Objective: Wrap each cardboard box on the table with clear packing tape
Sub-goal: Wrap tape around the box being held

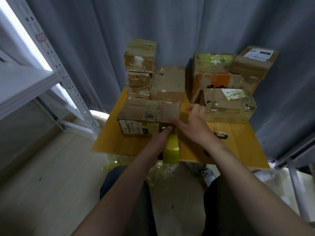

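Note:
A worn cardboard box (146, 114) with a white label on its front lies at the near left of the yellow table (238, 143). My left hand (161, 139) grips a roll of yellowish clear tape (171, 150) at the table's front edge, its thumb against the box's front right corner. My right hand (189, 123) presses its fingertips on the same corner, where the tape's end meets the box. Other taped boxes stand behind.
A stack of three small boxes (139, 68) stands at the back left, a flat box (167, 84) beside it. At the right are an orange-marked box (216, 80), a labelled box (254, 61) and a tape-wrapped box (228, 106). A small ring-shaped object (221, 135) lies on the table. Metal shelving (56, 68) stands left. Crumpled tape scraps (119, 160) lie on the floor.

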Demonstrator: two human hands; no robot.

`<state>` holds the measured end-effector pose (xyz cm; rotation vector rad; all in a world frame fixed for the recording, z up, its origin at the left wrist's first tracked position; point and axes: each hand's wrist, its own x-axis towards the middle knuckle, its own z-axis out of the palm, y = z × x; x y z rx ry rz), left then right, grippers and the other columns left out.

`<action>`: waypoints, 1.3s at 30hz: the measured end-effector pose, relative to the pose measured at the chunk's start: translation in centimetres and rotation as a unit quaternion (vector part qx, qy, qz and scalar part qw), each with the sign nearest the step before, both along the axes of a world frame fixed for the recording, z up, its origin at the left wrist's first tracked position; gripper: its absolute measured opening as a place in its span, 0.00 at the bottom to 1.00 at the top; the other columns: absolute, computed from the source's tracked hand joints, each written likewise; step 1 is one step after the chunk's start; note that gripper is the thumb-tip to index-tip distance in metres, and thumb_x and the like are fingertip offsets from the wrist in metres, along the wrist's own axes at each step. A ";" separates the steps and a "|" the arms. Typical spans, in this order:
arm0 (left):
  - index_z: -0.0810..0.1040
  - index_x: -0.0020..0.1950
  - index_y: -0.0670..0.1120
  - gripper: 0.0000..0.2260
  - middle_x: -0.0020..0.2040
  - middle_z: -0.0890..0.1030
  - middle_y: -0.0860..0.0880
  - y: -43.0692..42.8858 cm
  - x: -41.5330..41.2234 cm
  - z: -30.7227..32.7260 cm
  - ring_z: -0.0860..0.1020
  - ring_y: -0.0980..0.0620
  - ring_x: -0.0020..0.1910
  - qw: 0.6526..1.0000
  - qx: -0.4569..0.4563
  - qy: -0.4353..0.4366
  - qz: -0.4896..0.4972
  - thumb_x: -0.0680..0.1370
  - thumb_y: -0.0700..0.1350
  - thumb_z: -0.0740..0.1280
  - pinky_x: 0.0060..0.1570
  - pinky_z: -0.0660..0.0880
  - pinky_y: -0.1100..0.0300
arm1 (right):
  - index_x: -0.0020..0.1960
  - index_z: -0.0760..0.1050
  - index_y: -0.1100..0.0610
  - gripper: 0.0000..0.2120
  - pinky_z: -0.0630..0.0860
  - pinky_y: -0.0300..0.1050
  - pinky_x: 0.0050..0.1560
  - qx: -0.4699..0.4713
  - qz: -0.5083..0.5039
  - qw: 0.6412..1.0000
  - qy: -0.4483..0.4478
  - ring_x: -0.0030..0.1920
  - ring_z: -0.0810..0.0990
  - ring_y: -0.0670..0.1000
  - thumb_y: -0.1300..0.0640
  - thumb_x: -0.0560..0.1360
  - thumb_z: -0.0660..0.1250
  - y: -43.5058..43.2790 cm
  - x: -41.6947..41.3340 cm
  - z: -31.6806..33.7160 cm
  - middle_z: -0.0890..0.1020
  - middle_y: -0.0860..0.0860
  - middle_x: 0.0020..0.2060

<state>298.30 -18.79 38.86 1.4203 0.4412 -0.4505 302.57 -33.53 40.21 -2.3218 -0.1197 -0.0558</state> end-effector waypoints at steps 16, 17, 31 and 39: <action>0.79 0.48 0.54 0.04 0.45 0.81 0.54 8.0 1.4 8.7 0.80 0.54 0.45 0.771 0.527 -0.340 -0.114 0.76 0.47 0.72 0.41 0.74 0.58 | 0.50 0.84 0.62 0.18 0.78 0.36 0.39 0.258 0.074 0.936 0.225 0.37 0.84 0.47 0.47 0.81 0.69 0.8 -6.3 -1.2 0.85 0.52 0.37; 0.78 0.51 0.55 0.10 0.50 0.81 0.54 8.6 2.3 9.5 0.79 0.53 0.50 0.751 0.527 -0.372 -0.144 0.74 0.47 0.75 0.45 0.75 0.57 | 0.52 0.84 0.62 0.17 0.78 0.38 0.41 0.272 0.067 0.932 0.229 0.38 0.84 0.47 0.47 0.81 0.68 1.0 -6.4 -1.2 0.85 0.53 0.39; 0.68 0.75 0.61 0.38 0.68 0.74 0.53 9.8 10.0 7.2 0.75 0.51 0.63 0.699 0.530 -0.271 -0.396 0.68 0.67 0.77 0.62 0.75 0.49 | 0.41 0.77 0.56 0.17 0.72 0.27 0.32 0.292 0.060 0.940 0.163 0.27 0.80 0.37 0.54 0.86 0.60 0.1 -7.7 1.6 0.81 0.44 0.24; 0.83 0.60 0.54 0.19 0.52 0.85 0.53 10.4 9.5 9.9 0.84 0.57 0.46 0.757 0.490 -0.216 -0.375 0.78 0.64 0.68 0.48 0.79 0.58 | 0.54 0.83 0.54 0.07 0.81 0.46 0.48 0.340 0.055 0.938 0.019 0.47 0.85 0.51 0.57 0.83 0.65 1.1 -5.5 5.1 0.87 0.55 0.46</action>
